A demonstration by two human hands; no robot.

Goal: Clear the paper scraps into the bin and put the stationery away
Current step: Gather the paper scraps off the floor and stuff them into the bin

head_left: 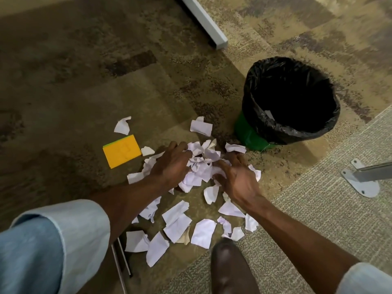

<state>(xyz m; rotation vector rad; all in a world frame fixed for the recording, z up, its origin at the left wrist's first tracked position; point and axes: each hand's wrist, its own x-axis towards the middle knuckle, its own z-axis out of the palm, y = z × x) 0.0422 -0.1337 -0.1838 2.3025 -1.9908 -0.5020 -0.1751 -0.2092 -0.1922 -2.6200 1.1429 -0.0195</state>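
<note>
Several torn white paper scraps (178,228) lie scattered on the carpet in front of me. My left hand (169,164) and my right hand (238,177) press in from either side on a crumpled heap of scraps (201,166), fingers curled around it. A green bin (250,134) lined with a black bag (265,122) stands just beyond and to the right of the heap, one scrap visible inside. An orange sticky-note pad (122,153) lies flat to the left of my left hand.
My brown shoe (230,270) is planted at the bottom centre beside the nearest scraps. Thin metal rods (122,262) lie under my left forearm. A white desk leg (203,20) stands at the top, a grey metal foot bracket (360,179) at the right.
</note>
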